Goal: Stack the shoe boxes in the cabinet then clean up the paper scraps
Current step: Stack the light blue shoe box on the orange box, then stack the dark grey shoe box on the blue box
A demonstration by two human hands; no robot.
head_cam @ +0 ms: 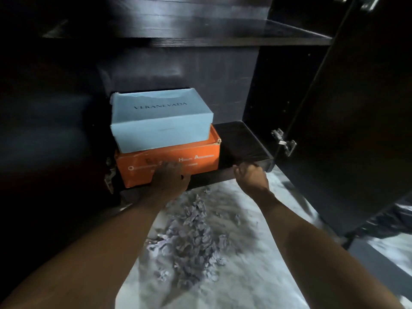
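A light blue shoe box [160, 121] lies on top of an orange shoe box [196, 160] at the left of the dark cabinet's bottom shelf [240, 143]. My left hand [170, 178] presses flat against the orange box's front face. My right hand [250, 176] grips the shelf's front edge to the right of the boxes. A heap of grey-white paper scraps [191, 237] lies on the pale floor below the cabinet, between my forearms.
The cabinet's right door [347, 121] stands open, with metal hinges [284, 141] at its inner edge. Another hinge [110, 175] sits at the left side. An upper shelf [200, 41] spans above. The marble-like floor [256, 275] stretches toward me.
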